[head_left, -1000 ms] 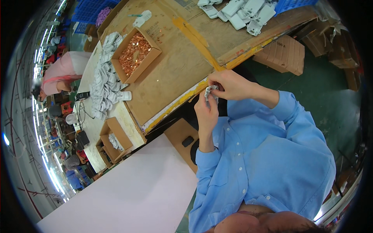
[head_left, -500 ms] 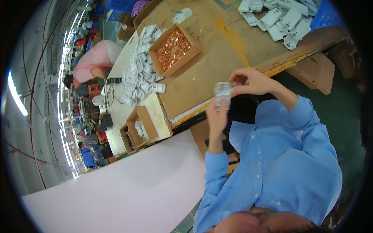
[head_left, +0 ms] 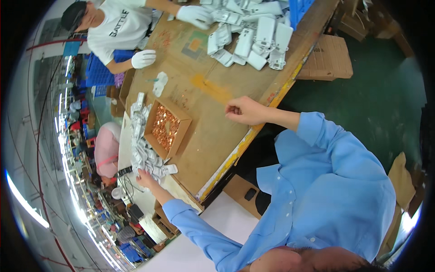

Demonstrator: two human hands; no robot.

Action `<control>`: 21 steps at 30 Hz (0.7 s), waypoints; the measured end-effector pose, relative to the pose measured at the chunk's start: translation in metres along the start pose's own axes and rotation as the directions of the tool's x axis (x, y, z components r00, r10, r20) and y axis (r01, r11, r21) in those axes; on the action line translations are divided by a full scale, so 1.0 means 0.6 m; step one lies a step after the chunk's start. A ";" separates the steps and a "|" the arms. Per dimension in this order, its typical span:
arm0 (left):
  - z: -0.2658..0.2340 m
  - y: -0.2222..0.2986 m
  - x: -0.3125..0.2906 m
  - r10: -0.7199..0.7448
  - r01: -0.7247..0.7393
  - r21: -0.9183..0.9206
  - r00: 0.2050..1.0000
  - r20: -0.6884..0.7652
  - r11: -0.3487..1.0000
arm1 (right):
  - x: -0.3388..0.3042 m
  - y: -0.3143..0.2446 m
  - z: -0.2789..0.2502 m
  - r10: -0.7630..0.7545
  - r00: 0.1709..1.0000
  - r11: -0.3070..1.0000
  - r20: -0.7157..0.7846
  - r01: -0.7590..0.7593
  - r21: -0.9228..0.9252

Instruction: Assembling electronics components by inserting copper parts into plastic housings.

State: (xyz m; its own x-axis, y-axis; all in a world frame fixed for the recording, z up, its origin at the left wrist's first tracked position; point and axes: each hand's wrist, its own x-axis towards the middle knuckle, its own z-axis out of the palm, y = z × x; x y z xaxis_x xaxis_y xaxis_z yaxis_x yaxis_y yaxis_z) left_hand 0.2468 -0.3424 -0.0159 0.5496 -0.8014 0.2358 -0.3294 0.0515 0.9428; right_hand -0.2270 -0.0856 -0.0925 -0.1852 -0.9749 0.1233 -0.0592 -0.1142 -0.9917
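Note:
My left hand (head_left: pixel 146 179) reaches out to the near end of a long heap of small white plastic parts (head_left: pixel 144 152). Its fingertips are at the heap, too small to show whether they grip a part. Over the table's front edge is my right hand (head_left: pixel 248 110), its fingers curled in; anything inside them is hidden. Between the hands and beyond stands an open cardboard box (head_left: pixel 182 131) with many small copper-coloured metal pieces (head_left: pixel 165 129) in it.
White plastic housings (head_left: pixel 247 41) are piled at the far right beside a blue crate (head_left: pixel 299 11). Across the table a co-worker's white-gloved hands (head_left: pixel 144 59) show. A white scrap (head_left: pixel 159 84) lies past the box. The table edge (head_left: pixel 226 163) has yellow tape.
The view has swung left. Both hands were together on a whitish clear plastic part; now they are apart, the left at the heap, the right over the table. A co-worker has come into view.

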 end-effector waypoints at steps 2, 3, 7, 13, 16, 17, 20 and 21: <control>0.005 -0.011 -0.029 0.219 -0.177 0.388 0.973 -0.067 0.905 | 0.001 -0.005 0.000 -0.022 0.999 1.000 0.042 0.021 0.017; -0.005 -0.026 -0.043 0.416 -0.308 0.578 0.907 -0.061 0.756 | 0.004 -0.002 0.006 -0.068 0.996 0.997 0.061 0.067 0.022; 0.070 0.023 -0.293 0.344 -0.365 0.200 0.930 0.132 0.909 | -0.004 -0.007 -0.006 -0.012 0.995 1.000 0.104 0.012 0.002; 0.074 -0.002 -0.507 0.025 0.034 -0.113 0.875 0.484 0.993 | 0.107 -0.035 -0.100 -0.515 0.857 0.519 -0.028 0.285 -0.806; 0.086 -0.021 -0.511 -0.007 0.074 -0.125 0.885 0.466 0.989 | 0.175 0.005 -0.132 -0.410 0.899 0.116 0.152 0.216 -0.969; 0.087 -0.029 -0.511 -0.002 0.070 -0.130 0.886 0.463 0.989 | 0.181 0.014 -0.133 -0.388 0.890 0.008 0.240 0.264 -0.965; 0.083 -0.035 -0.515 0.040 0.070 -0.210 0.876 0.481 0.975 | 0.182 0.007 -0.119 -0.349 0.876 -0.049 0.333 0.338 -0.940; 0.080 -0.034 -0.512 0.041 0.081 -0.227 0.871 0.490 0.971 | 0.179 0.004 -0.110 -0.372 0.875 -0.020 0.309 0.326 -0.945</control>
State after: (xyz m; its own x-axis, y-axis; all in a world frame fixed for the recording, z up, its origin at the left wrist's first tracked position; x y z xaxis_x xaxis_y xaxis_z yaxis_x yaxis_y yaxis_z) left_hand 0.0480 -0.1255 -0.1192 0.0888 -0.9877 0.1290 -0.1011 0.1199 0.9876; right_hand -0.3119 -0.1781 -0.0792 0.1634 -0.8696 0.4658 -0.9864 -0.1346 0.0947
